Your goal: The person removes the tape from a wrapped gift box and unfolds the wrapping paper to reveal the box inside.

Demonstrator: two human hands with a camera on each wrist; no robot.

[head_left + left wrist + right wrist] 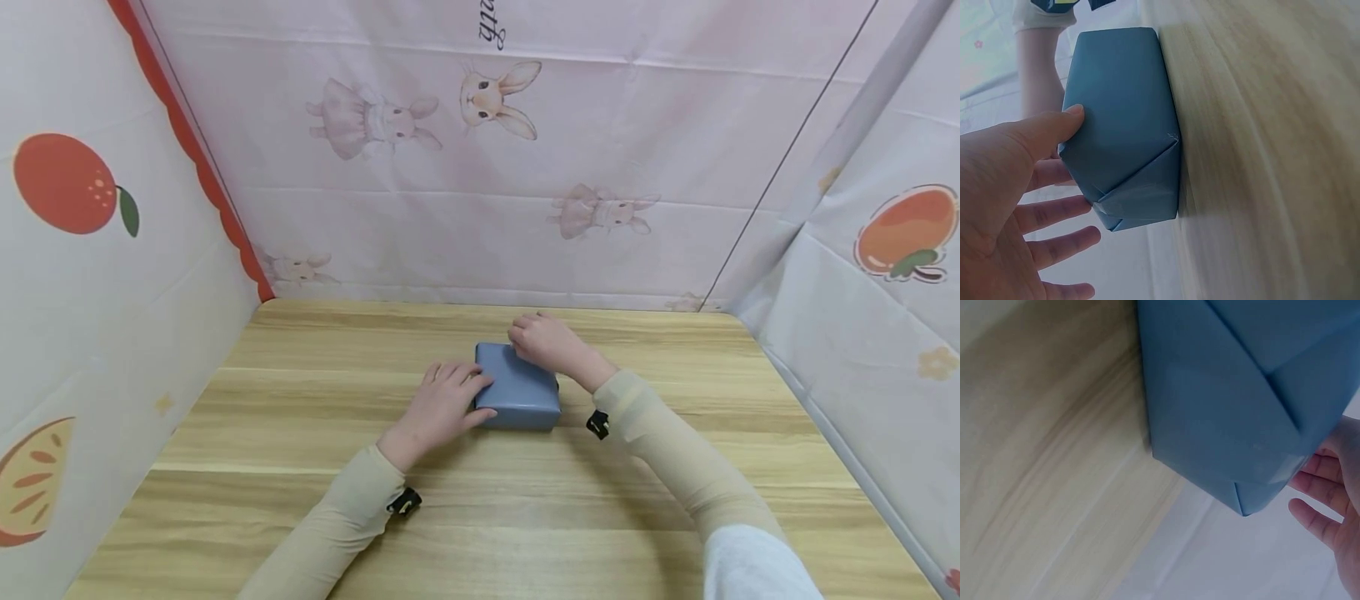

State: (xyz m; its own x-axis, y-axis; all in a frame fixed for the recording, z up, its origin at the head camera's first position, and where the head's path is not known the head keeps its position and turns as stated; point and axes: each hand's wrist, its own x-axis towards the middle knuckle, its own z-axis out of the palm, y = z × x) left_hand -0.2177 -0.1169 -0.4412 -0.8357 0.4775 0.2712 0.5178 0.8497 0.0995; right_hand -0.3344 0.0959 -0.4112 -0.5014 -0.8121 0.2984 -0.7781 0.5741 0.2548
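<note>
A small box wrapped in blue-grey paper [517,379] lies on the wooden table. In the left wrist view its wrapped end [1138,184] shows slanted folds. My left hand [442,404] touches the box's left side, thumb against the near face and fingers spread over the top edge. My right hand [547,342] rests on the far right part of the top, fingers bent and their tips partly hidden. From the right wrist, the other folded end of the box [1235,412] fills the view, with loosely bent fingers [1316,522] beside its upper edge.
The wooden tabletop [487,517] surrounds the box. A pink rabbit-print sheet [450,167] hangs behind it, with fruit-print sheets [97,333] at the sides. A small black device [405,502] sits at the left wrist, another black device [597,424] at the right.
</note>
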